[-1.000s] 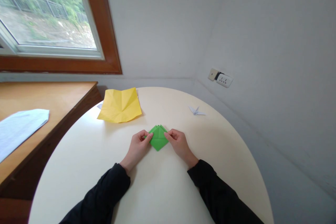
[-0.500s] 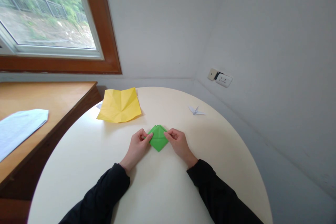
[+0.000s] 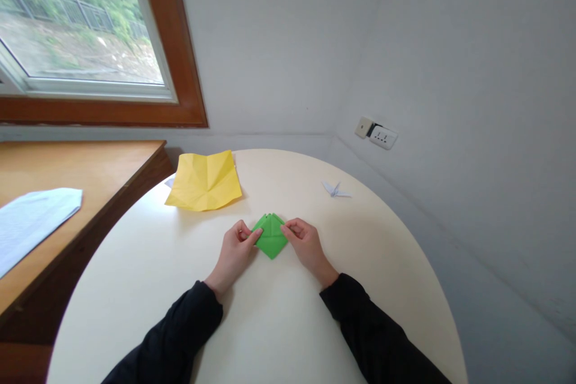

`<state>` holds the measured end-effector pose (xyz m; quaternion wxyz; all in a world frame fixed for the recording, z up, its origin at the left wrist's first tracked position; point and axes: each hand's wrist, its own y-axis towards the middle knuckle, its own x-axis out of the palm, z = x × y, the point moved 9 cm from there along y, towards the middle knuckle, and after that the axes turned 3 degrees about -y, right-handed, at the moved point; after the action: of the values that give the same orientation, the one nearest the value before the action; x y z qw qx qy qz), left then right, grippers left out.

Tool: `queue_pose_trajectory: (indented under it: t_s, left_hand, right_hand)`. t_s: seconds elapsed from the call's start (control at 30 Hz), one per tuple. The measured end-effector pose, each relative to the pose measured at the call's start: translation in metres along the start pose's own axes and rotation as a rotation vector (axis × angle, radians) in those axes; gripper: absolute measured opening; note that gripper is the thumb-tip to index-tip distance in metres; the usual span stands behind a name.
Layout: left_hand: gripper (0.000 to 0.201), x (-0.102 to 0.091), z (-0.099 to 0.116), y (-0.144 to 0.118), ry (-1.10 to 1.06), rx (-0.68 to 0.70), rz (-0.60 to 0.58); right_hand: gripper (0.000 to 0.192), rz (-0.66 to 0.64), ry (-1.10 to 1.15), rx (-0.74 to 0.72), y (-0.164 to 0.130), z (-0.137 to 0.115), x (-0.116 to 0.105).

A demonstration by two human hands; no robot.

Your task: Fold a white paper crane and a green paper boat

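the left hand [image 3: 236,247] and right hand [image 3: 305,244] pinch opposite side corners of a green paper [image 3: 270,236] folded into a small diamond (creased, flaps at its far tip), lying flat between them on the round table [image 3: 382,264], fingers curled, wrists resting down.

1. Green paper [image 3: 270,239], folded into a small diamond, lies flat on the table with one corner pointing toward the person.
2. Creases run across its top face; the far corner shows layered flap edges.
3. Its left and right corners are pinched, so those edges are partly hidden.
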<state>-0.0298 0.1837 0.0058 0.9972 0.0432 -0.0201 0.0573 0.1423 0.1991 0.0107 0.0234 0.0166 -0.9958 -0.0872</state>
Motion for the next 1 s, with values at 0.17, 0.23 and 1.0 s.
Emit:
queue_pose_trajectory:
  t_s: [0.17, 0.23, 1.0]
  left_hand:
    - [0.040, -0.002, -0.001, 0.001, 0.022, 0.031, 0.010]
    - [0.040, -0.001, 0.000, 0.000, 0.020, 0.039, 0.003]
    - [0.040, 0.011, 0.019, -0.006, -0.049, 0.016, -0.112]
  right_hand:
    - [0.030, -0.036, 0.064, 0.042, -0.001, 0.005, 0.003]
    - [0.031, -0.044, 0.066, 0.052, -0.001, 0.006, 0.004]
    - [0.024, -0.047, 0.046, 0.015, -0.001, 0.001, 0.005]
